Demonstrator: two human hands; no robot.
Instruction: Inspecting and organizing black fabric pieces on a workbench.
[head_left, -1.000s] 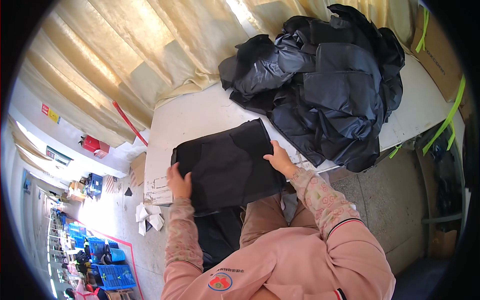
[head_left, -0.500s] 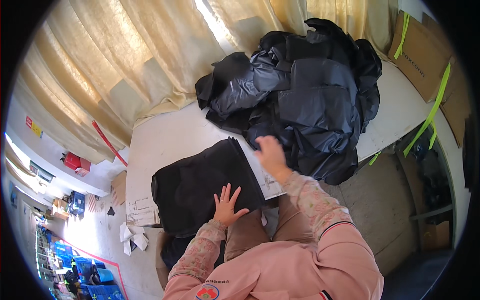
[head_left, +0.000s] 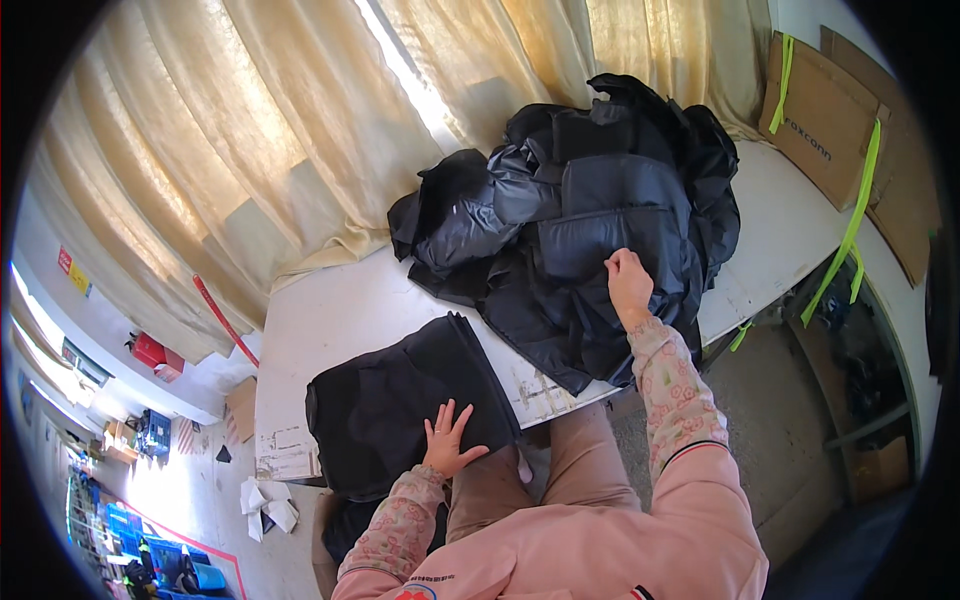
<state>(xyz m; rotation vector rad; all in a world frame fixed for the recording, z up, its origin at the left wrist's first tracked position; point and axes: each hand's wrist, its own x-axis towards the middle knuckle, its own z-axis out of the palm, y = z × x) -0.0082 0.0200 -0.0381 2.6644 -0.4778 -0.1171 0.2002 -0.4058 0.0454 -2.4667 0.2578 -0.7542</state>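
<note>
A neat stack of folded black cloth pieces [head_left: 395, 405] lies at the near left of the white table, partly over its front edge. My left hand [head_left: 450, 440] rests flat on the stack's near right part, fingers spread. To the right and farther back is a large loose heap of shiny black fabric [head_left: 600, 190], crumpled and overlapping. My right hand [head_left: 627, 280] is on the heap's near right side, fingers curled together at the fabric; whether a fold is pinched between them is hard to make out.
The white table [head_left: 330, 300] runs along a beige curtain [head_left: 260, 150]. Cardboard sheets [head_left: 815, 130] with lime-green straps [head_left: 850, 230] stand at the right. On the left floor are paper scraps [head_left: 270, 507] and blue crates [head_left: 175, 570]. A red fire extinguisher [head_left: 148, 348] stands by the wall.
My right hand has moved right from above the gap between stack and heap onto the heap, and its fingers have closed. My left hand stays flat on the stack. The view has shifted slightly.
</note>
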